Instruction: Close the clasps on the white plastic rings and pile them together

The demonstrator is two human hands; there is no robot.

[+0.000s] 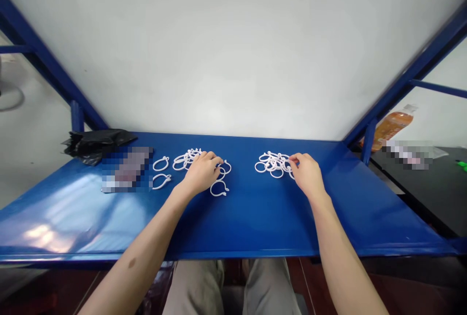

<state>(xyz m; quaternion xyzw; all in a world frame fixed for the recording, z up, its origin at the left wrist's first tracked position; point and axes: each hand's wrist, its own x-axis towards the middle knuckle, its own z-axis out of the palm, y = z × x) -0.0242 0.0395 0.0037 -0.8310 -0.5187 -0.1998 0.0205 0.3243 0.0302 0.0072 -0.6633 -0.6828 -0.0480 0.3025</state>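
Right hand (307, 171) at white plastic ring pile (272, 163); left hand (203, 173) left of it; can't tell either grip; overlaps may snag.

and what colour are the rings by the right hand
The rings are white, best seen in the head view.

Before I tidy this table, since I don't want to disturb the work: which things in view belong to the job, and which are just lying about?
Likely part of the job:
White rings under and around the left hand
Pile of white rings at the right hand
Two matching rings farther left

Apparently just lying about:
Black plastic bag
Blurred item beside it
Orange bottle, far right
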